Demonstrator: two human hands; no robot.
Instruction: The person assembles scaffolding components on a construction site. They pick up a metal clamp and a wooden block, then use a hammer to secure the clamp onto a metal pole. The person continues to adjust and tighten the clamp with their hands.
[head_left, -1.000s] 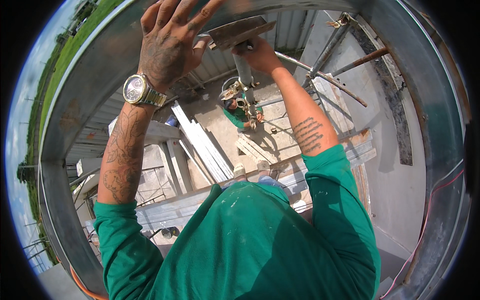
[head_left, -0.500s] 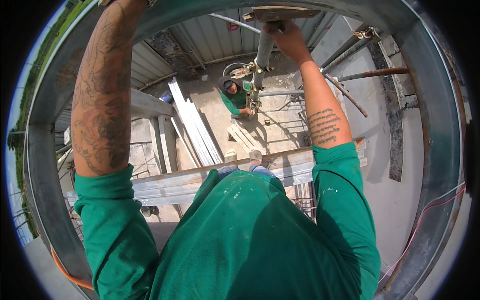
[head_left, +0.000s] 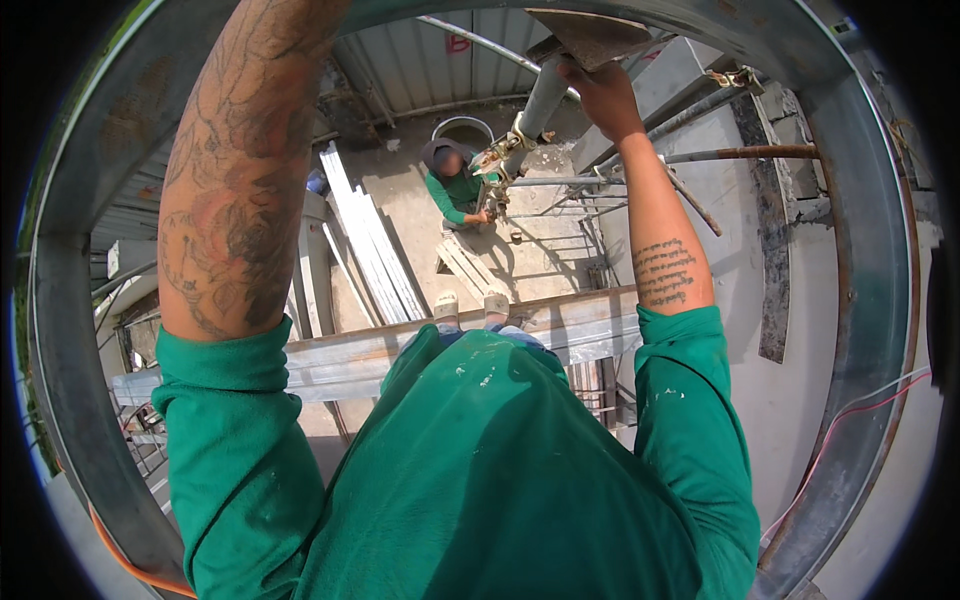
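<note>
My left forearm (head_left: 240,180) reaches up past the top edge, and its hand is out of the picture. My right hand (head_left: 605,100) is closed round the top of a grey steel prop (head_left: 545,100), just under its flat, rusty head plate (head_left: 590,38). The prop leans, with its head toward my right. Lower on it sit metal scaffold clamps (head_left: 500,155). Below, a co-worker in a green top (head_left: 455,190) crouches by the prop's lower part, one hand (head_left: 485,215) against it.
My feet (head_left: 470,308) stand at a long steel beam (head_left: 340,362) high over the ground. Large steel beams (head_left: 880,250) curve round the view. Long white metal lengths (head_left: 365,235) lie below left. Scaffold tubes (head_left: 740,152) cross at right; a thin red cable (head_left: 840,415) hangs there.
The prop's head and plate have shifted right, and the plate shows more tilted. My right hand moved with it. My left forearm has swung right, its hand passing out of view.
</note>
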